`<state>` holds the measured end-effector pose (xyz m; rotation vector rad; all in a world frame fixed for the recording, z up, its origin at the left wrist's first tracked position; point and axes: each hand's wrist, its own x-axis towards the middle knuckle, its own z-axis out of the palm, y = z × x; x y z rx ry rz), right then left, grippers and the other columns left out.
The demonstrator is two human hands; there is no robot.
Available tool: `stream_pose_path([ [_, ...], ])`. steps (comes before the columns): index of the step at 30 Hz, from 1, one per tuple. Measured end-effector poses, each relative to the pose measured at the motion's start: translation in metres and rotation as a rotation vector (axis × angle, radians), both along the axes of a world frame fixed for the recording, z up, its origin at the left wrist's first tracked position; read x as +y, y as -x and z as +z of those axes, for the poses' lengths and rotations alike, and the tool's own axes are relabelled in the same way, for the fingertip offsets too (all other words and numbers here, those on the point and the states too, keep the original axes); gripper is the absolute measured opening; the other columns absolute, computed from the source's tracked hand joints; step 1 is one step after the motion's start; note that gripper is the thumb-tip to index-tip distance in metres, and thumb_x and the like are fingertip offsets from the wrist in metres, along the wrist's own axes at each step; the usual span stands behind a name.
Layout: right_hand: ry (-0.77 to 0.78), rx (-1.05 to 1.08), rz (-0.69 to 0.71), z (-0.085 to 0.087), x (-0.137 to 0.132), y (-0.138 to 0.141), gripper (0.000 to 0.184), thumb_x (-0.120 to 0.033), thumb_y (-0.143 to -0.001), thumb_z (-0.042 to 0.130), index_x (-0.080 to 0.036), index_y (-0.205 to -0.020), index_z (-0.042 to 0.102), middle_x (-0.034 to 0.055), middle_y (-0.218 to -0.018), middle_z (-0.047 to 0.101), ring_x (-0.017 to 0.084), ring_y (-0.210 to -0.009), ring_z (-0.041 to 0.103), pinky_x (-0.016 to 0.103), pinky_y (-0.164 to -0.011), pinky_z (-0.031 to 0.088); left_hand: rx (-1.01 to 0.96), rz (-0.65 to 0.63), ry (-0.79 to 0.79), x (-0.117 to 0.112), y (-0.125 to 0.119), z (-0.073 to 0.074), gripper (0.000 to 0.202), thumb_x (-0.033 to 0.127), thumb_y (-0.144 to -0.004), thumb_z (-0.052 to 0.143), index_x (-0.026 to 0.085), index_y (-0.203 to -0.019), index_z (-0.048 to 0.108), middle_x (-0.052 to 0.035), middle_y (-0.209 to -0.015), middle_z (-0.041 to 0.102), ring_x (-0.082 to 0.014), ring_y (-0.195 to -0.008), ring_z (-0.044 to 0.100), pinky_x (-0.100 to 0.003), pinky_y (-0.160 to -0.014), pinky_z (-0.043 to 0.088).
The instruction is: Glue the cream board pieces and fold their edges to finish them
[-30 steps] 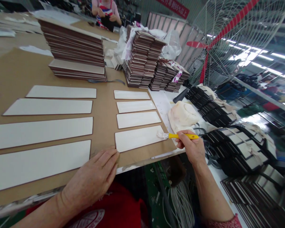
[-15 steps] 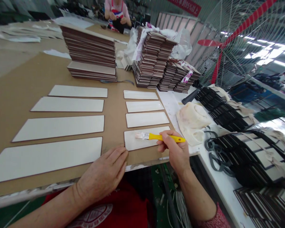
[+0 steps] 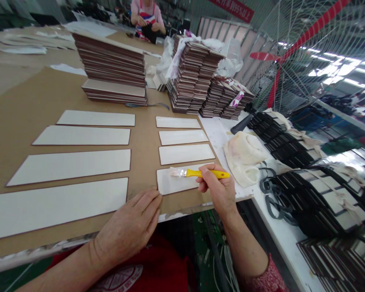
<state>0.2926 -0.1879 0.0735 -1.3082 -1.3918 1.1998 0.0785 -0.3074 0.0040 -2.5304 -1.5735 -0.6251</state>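
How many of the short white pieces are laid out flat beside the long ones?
4, in one column: the nearest piece, partly hidden by the brush and right hand, then the second piece, third piece and farthest piece. No fifth one shows.

Over the last second the yellow-handled brush point(image 3: 194, 173) has gone from the right end of the nearest short white panel point(image 3: 178, 185) to near its left end, most of that by half a second ago. The right hand point(image 3: 217, 186) has travelled with it, from beside that right end to over it, now hiding a corner that showed before. The view has swung too, putting the tall brown-edged stack point(image 3: 111, 61) farther right in frame
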Motion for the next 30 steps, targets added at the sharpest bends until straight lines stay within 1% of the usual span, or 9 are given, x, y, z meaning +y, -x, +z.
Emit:
stream_pose_path([
  [4, 0.068, 0.019, 0.124, -0.008, -0.003, 0.016, 0.027, -0.046, -0.091, 0.067, -0.019, -0.088, 0.069, -0.0013, -0.062, 0.069, 0.013, -0.048, 0.061, 0.022, -0.050, 0.048, -0.007, 0.015, -0.002, 0.000, 0.000, 0.000, 0.034, 0.017, -0.100, 0.047, 0.006, -0.127, 0.065, -0.0168, -0.128, 0.066, -0.0305, -0.126, 0.058, -0.046, -0.110, 0.049],
  [7, 0.043, -0.048, 0.109, -0.011, -0.001, 0.009, 0.026, -0.044, -0.092, 0.065, -0.020, -0.085, 0.069, -0.0014, -0.062, 0.069, 0.012, -0.049, 0.061, 0.021, -0.051, 0.048, 0.026, -0.003, -0.008, 0.000, 0.000, -0.001, 0.034, 0.015, -0.099, 0.045, 0.007, -0.125, 0.066, -0.0162, -0.125, 0.068, -0.0312, -0.124, 0.058, -0.048, -0.108, 0.050],
  [9, 0.018, -0.097, 0.046, -0.009, 0.002, -0.006, 0.026, -0.045, -0.091, 0.066, -0.019, -0.086, 0.070, -0.0011, -0.062, 0.069, 0.012, -0.048, 0.060, 0.021, -0.050, 0.046, 0.055, -0.013, -0.027, 0.000, 0.001, -0.002, 0.035, 0.014, -0.099, 0.044, 0.006, -0.124, 0.067, -0.0169, -0.124, 0.068, -0.0322, -0.123, 0.059, -0.048, -0.108, 0.050],
  [12, -0.010, -0.141, -0.086, -0.004, 0.009, -0.039, 0.027, -0.046, -0.088, 0.069, -0.018, -0.087, 0.070, -0.0007, -0.063, 0.070, 0.012, -0.047, 0.059, 0.020, -0.048, 0.045, 0.116, -0.044, -0.075, -0.002, 0.003, -0.004, 0.034, 0.012, -0.097, 0.047, 0.005, -0.123, 0.068, -0.0179, -0.125, 0.068, -0.0343, -0.124, 0.058, -0.050, -0.109, 0.048],
  [16, -0.060, -0.185, -0.253, 0.004, 0.016, -0.082, 0.027, -0.044, -0.084, 0.073, -0.018, -0.085, 0.070, -0.0009, -0.062, 0.069, 0.012, -0.045, 0.057, 0.020, -0.045, 0.045, 0.186, -0.098, -0.130, -0.003, 0.005, -0.005, 0.032, 0.006, -0.093, 0.048, 0.008, -0.111, 0.074, -0.0197, -0.124, 0.068, -0.0378, -0.121, 0.060, -0.054, -0.107, 0.047],
  [19, -0.145, -0.187, -0.353, 0.006, 0.018, -0.097, 0.026, -0.044, -0.083, 0.075, -0.018, -0.084, 0.070, -0.0008, -0.062, 0.069, 0.012, -0.045, 0.058, 0.021, -0.044, 0.046, 0.184, -0.116, -0.144, -0.004, 0.006, -0.006, 0.033, 0.004, -0.091, 0.047, 0.008, -0.107, 0.075, -0.0220, -0.125, 0.066, -0.0396, -0.121, 0.060, -0.057, -0.106, 0.047],
  [22, -0.180, -0.144, -0.380, 0.002, 0.020, -0.095, 0.027, -0.045, -0.082, 0.076, -0.018, -0.086, 0.070, -0.0009, -0.062, 0.069, 0.013, -0.045, 0.059, 0.022, -0.044, 0.047, 0.192, -0.121, -0.140, -0.004, 0.007, -0.008, 0.034, 0.005, -0.090, 0.046, 0.008, -0.108, 0.075, -0.0227, -0.127, 0.065, -0.0409, -0.123, 0.059, -0.058, -0.105, 0.048],
  [26, -0.111, -0.076, -0.297, -0.007, 0.025, -0.084, 0.029, -0.046, -0.082, 0.074, -0.018, -0.086, 0.069, -0.0010, -0.062, 0.069, 0.013, -0.044, 0.058, 0.022, -0.043, 0.048, 0.180, -0.124, -0.131, -0.004, 0.008, -0.008, 0.033, 0.005, -0.091, 0.048, 0.009, -0.109, 0.075, -0.0218, -0.127, 0.065, -0.0397, -0.123, 0.059, -0.057, -0.106, 0.048],
  [30, -0.125, -0.166, -0.338, -0.005, 0.028, -0.083, 0.028, -0.046, -0.083, 0.073, -0.018, -0.085, 0.069, -0.0007, -0.062, 0.070, 0.012, -0.045, 0.059, 0.021, -0.046, 0.049, 0.233, -0.139, -0.169, -0.003, 0.008, -0.006, 0.032, 0.002, -0.090, 0.047, 0.008, -0.105, 0.075, -0.0231, -0.124, 0.066, -0.0413, -0.119, 0.061, -0.059, -0.102, 0.050],
])
